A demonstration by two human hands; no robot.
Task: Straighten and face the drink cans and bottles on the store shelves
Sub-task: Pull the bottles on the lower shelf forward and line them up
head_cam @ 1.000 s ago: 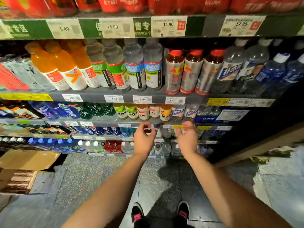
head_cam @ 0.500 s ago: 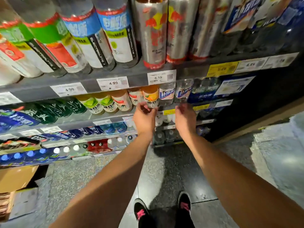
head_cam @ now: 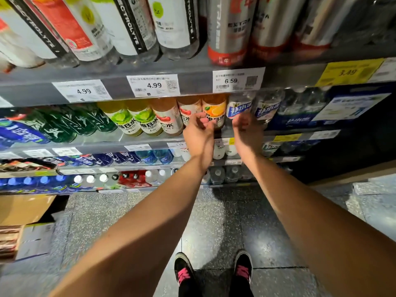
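My left hand (head_cam: pixel 199 131) hovers with loosely curled fingers at the foot of an orange-label bottle (head_cam: pixel 214 108) on the second shelf from the top, with nothing gripped. My right hand (head_cam: pixel 247 130) reaches up under a clear bottle with a blue-and-white label (head_cam: pixel 239 107) next to it. Its fingers sit at that bottle's base, but blur hides whether they hold it. To the left in the same row stand a red-label bottle (head_cam: pixel 169 118) and lime-label bottles (head_cam: pixel 122 118).
The shelf above carries tall electrolyte bottles (head_cam: pixel 171 22) and silver-red bottles (head_cam: pixel 231 28), overhanging my hands; price tags (head_cam: pixel 153 85) line its edge. Lower shelves hold blue and clear bottles. A cardboard box (head_cam: pixel 23 209) lies on the floor at left. My shoes (head_cam: pixel 184 273) stand on speckled tiles.
The view has come closer to the shelves and tilted down. Both hands have risen from the third shelf to the row of orange-label and blue-label bottles.
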